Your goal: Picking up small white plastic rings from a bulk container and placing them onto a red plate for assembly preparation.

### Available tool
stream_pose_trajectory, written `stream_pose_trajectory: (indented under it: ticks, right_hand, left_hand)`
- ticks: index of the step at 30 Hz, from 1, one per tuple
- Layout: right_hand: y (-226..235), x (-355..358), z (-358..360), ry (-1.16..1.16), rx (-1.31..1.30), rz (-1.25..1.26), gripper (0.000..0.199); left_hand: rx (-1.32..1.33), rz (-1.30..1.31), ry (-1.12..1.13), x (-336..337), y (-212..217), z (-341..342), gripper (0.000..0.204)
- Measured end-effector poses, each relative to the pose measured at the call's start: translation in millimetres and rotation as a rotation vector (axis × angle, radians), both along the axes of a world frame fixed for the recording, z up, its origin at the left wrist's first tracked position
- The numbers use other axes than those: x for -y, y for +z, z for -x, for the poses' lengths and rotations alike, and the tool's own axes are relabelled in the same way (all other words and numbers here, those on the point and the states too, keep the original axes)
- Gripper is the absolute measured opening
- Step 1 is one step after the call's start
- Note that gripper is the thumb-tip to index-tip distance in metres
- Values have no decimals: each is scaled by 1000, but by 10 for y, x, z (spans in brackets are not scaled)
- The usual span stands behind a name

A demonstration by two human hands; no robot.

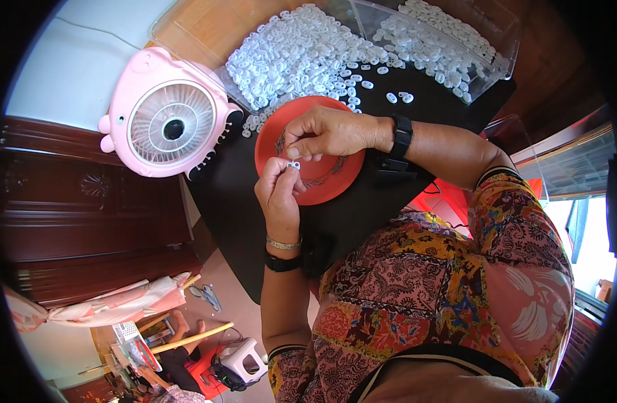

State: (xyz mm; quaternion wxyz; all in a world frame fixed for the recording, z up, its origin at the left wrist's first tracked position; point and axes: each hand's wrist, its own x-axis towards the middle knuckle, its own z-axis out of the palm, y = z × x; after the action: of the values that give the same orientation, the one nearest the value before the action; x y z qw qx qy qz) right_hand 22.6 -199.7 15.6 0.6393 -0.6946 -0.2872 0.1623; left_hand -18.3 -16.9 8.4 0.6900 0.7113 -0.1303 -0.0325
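Note:
Over a round orange-red dish [322, 195], my two hands meet with their fingertips close together. My left hand [280, 195] pinches a small white plastic piece with two holes [293, 165] between thumb and fingers. Just above it, my right hand [332, 132] is closed in a pinch at the piece's upper edge; whatever its fingertips hold is too small to make out. Thin, dark, wire-like bits [335, 164] lie in the dish in a loose ring, partly covered by my hands.
White two-holed pieces heap up in a clear bin [221, 70] beyond the dish, some spilled onto the black tabletop [228, 221]. More fill its right section [429, 40]. A pink animal-shaped fan [167, 121] stands left. Lower left, another person [181, 342] sits near a white-grey stool [244, 363].

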Motion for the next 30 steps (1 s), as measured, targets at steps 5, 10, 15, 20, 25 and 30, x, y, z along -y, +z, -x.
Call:
stream_pose_trajectory:
  ticks: [5, 10, 15, 20, 25, 30]
  right_hand:
    - [2, 4, 1, 11, 35, -1, 19]
    - [0, 16, -11, 6, 179, 83, 16]
    - [22, 13, 8, -8, 331, 101, 13]
    - [27, 4, 22, -23, 400, 146, 12]
    - [-19, -12, 17, -65, 397, 169, 15]
    - [-42, -14, -1, -94, 305, 85, 21]
  left_hand:
    - [-6, -59, -13, 8, 15, 8, 14]
    - [-3, -57, -24, 2, 0, 7, 15]
    - [11, -96, -57, 13, -6, 1, 18]
    - [16, -96, -35, 35, -6, 28, 18]
    - [3, -55, -29, 4, -35, -13, 15]
    - [-23, -24, -6, 19, -10, -13, 14]
